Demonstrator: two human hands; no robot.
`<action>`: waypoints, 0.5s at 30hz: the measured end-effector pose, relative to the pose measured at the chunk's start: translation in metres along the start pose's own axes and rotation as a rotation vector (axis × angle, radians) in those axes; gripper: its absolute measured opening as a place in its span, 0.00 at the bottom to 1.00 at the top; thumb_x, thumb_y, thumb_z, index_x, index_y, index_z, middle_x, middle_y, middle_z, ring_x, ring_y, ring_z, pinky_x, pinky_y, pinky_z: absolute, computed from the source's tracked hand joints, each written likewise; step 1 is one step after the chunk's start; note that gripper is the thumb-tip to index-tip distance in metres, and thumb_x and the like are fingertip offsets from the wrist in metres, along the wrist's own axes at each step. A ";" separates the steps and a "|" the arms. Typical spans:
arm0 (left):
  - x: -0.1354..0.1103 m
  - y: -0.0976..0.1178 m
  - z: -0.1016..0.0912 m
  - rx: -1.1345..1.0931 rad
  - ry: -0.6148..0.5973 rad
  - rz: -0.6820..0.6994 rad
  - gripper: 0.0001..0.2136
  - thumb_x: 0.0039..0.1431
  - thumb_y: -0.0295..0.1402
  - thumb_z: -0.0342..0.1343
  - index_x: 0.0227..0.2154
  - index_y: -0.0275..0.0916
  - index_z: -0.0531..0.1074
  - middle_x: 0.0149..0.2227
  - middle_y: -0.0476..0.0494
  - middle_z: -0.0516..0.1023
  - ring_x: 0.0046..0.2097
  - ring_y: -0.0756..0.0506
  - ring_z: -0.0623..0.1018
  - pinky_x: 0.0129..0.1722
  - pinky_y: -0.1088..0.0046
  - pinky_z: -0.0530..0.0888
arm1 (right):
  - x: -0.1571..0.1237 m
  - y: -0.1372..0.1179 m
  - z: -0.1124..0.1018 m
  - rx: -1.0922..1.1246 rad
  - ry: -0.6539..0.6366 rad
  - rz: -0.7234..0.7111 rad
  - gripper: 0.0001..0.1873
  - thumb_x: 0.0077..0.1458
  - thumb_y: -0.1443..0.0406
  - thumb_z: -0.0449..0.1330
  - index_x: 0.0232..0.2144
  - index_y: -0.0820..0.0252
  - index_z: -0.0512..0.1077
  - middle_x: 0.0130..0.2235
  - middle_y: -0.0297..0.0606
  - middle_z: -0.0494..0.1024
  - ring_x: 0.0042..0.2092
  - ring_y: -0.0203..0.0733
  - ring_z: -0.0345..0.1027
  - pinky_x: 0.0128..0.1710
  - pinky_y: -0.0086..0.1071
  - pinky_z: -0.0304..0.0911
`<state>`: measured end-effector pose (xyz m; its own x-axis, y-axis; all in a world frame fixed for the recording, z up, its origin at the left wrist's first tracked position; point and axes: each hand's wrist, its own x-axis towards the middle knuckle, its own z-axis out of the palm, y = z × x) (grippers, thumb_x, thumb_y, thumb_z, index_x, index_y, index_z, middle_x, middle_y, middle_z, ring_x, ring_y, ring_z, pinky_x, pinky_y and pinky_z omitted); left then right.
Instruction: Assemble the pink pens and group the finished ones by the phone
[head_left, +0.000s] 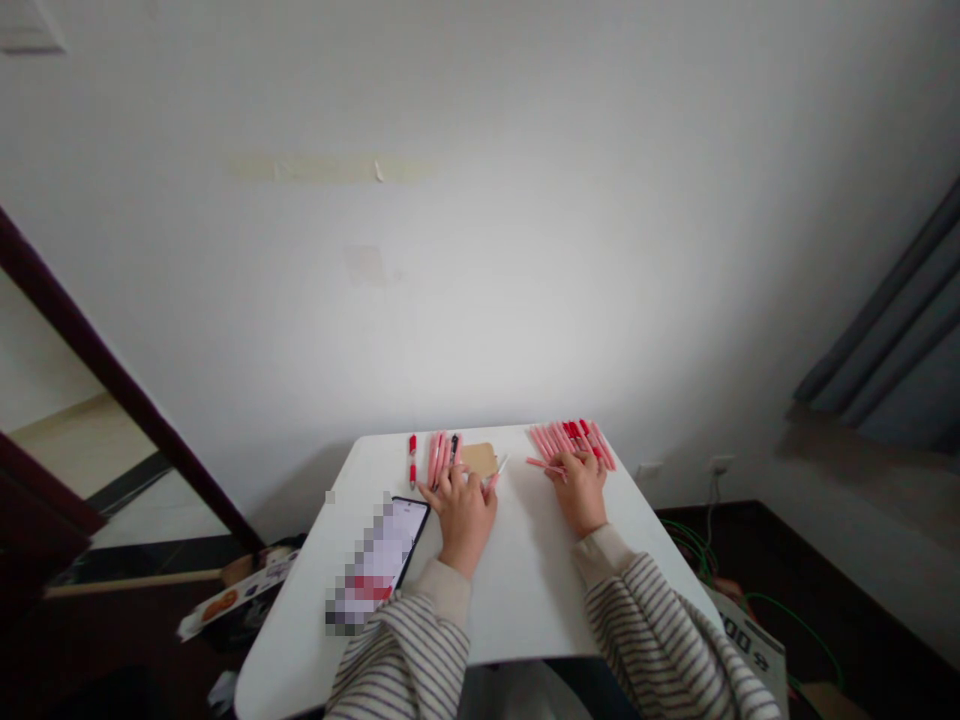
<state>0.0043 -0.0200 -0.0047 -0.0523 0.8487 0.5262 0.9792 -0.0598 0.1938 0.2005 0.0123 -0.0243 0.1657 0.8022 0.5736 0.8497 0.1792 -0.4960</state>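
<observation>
My left hand (463,512) is pinched at the thumb side around a pink pen part with a pale, thin end (498,472). Its other fingers reach over the lower ends of a small row of pink pens (439,456) and a black pen (454,448). A tan pad (480,459) lies just beyond the knuckles. On the other side, my right hand (581,493) has its fingers closed on a pink pen barrel (541,464) pointing left. Right behind it is a larger row of pink and red pens (559,439), partly covered by the fingers.
A red pen (412,462) lies at the left of the white table (517,600). A phone (390,560), partly blurred out, rests near my left forearm. The wall (495,300) rises behind the table. Green cables (694,540) and a box (750,640) are on the right-hand floor.
</observation>
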 end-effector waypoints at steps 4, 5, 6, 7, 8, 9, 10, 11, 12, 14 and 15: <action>0.000 0.001 -0.002 -0.001 -0.013 -0.009 0.12 0.57 0.42 0.51 0.34 0.42 0.75 0.49 0.39 0.71 0.56 0.35 0.63 0.58 0.32 0.43 | 0.000 -0.001 -0.001 0.001 -0.016 -0.013 0.04 0.56 0.64 0.58 0.33 0.56 0.73 0.39 0.41 0.76 0.49 0.49 0.60 0.55 0.48 0.45; 0.001 0.001 -0.003 -0.004 -0.017 -0.009 0.12 0.57 0.42 0.52 0.34 0.42 0.75 0.50 0.39 0.71 0.56 0.35 0.63 0.58 0.32 0.44 | 0.000 -0.002 -0.001 -0.001 -0.023 -0.015 0.04 0.56 0.64 0.58 0.33 0.55 0.73 0.39 0.41 0.76 0.49 0.49 0.60 0.55 0.48 0.44; 0.001 0.001 -0.003 -0.008 -0.021 -0.007 0.11 0.56 0.41 0.52 0.34 0.42 0.75 0.50 0.39 0.71 0.56 0.35 0.63 0.59 0.33 0.44 | 0.000 -0.002 -0.001 -0.002 -0.029 -0.015 0.04 0.55 0.64 0.58 0.33 0.55 0.73 0.39 0.40 0.76 0.49 0.49 0.61 0.55 0.48 0.44; 0.001 0.001 -0.004 -0.013 -0.025 -0.002 0.11 0.56 0.41 0.52 0.33 0.42 0.76 0.50 0.39 0.71 0.56 0.35 0.63 0.59 0.33 0.44 | 0.000 -0.002 -0.002 -0.002 -0.032 -0.012 0.03 0.55 0.64 0.59 0.33 0.55 0.73 0.39 0.40 0.76 0.49 0.49 0.61 0.55 0.48 0.44; 0.001 0.002 -0.004 -0.018 -0.029 0.004 0.11 0.56 0.41 0.52 0.34 0.42 0.76 0.50 0.39 0.71 0.56 0.35 0.63 0.59 0.34 0.44 | 0.000 -0.002 -0.002 -0.001 -0.032 -0.008 0.03 0.55 0.64 0.59 0.33 0.55 0.73 0.39 0.41 0.76 0.49 0.49 0.61 0.55 0.47 0.45; 0.001 0.002 -0.004 -0.022 -0.030 0.009 0.10 0.56 0.40 0.53 0.34 0.42 0.76 0.51 0.39 0.71 0.56 0.36 0.63 0.59 0.34 0.44 | 0.000 -0.003 -0.003 0.002 -0.032 -0.005 0.03 0.55 0.64 0.59 0.33 0.55 0.73 0.40 0.41 0.76 0.49 0.49 0.61 0.54 0.47 0.45; 0.001 0.002 -0.004 -0.026 -0.031 0.014 0.10 0.56 0.40 0.52 0.34 0.42 0.76 0.51 0.40 0.71 0.56 0.36 0.64 0.60 0.34 0.44 | 0.000 -0.003 -0.003 0.006 -0.033 -0.003 0.04 0.55 0.64 0.59 0.33 0.55 0.73 0.39 0.40 0.76 0.49 0.49 0.61 0.54 0.46 0.45; 0.001 0.003 -0.003 -0.028 -0.030 0.018 0.10 0.56 0.39 0.52 0.34 0.42 0.76 0.51 0.40 0.71 0.56 0.36 0.64 0.60 0.35 0.44 | 0.000 -0.003 -0.003 0.008 -0.034 -0.002 0.03 0.55 0.64 0.59 0.33 0.55 0.73 0.39 0.40 0.76 0.49 0.49 0.61 0.54 0.46 0.46; 0.001 0.003 -0.003 -0.029 -0.028 0.020 0.10 0.56 0.39 0.52 0.34 0.42 0.76 0.51 0.39 0.72 0.56 0.36 0.64 0.60 0.35 0.44 | 0.001 -0.004 -0.004 0.008 -0.033 0.000 0.03 0.55 0.64 0.59 0.33 0.55 0.73 0.39 0.40 0.76 0.49 0.49 0.61 0.54 0.45 0.46; 0.002 0.004 -0.001 -0.027 -0.024 0.018 0.11 0.56 0.38 0.51 0.34 0.42 0.76 0.51 0.39 0.72 0.56 0.36 0.64 0.60 0.34 0.44 | 0.001 -0.004 -0.004 0.005 -0.027 0.006 0.03 0.55 0.64 0.59 0.33 0.56 0.74 0.39 0.40 0.76 0.49 0.48 0.61 0.53 0.45 0.46; 0.002 0.005 -0.001 -0.024 -0.022 0.015 0.11 0.56 0.38 0.51 0.35 0.41 0.76 0.51 0.39 0.72 0.55 0.36 0.65 0.60 0.34 0.44 | 0.001 -0.004 -0.004 0.001 -0.023 0.008 0.03 0.56 0.64 0.59 0.33 0.56 0.74 0.39 0.40 0.76 0.49 0.48 0.61 0.53 0.45 0.46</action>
<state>0.0089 -0.0187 -0.0018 -0.0326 0.8591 0.5108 0.9748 -0.0854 0.2060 0.1989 0.0099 -0.0194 0.1606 0.8164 0.5547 0.8479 0.1735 -0.5009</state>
